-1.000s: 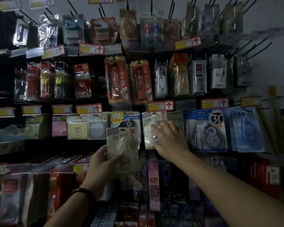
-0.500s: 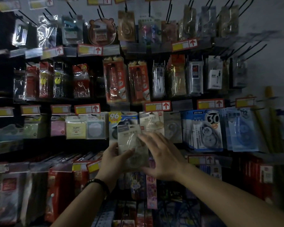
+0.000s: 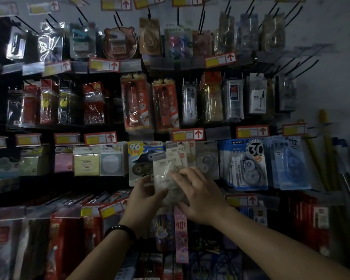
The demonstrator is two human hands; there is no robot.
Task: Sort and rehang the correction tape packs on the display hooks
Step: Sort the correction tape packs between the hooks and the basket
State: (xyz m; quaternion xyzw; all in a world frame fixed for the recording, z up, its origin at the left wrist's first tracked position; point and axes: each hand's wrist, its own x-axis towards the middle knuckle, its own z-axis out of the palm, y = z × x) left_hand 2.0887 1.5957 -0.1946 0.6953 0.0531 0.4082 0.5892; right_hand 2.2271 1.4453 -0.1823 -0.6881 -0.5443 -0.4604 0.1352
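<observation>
Pale plastic correction tape pack [image 3: 166, 168]: we clamp it with our left grip [image 3: 143, 197] low on its left and right grip [image 3: 200, 197] on its right, before the hanging packs [image 3: 183, 152], left of the blue packs [image 3: 249, 164].

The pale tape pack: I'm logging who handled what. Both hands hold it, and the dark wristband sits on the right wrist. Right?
Not quite. The dark wristband sits on the left wrist, not the right; the head view shows it. The rest stands: the left hand and the right hand both hold the pale tape pack.
</observation>
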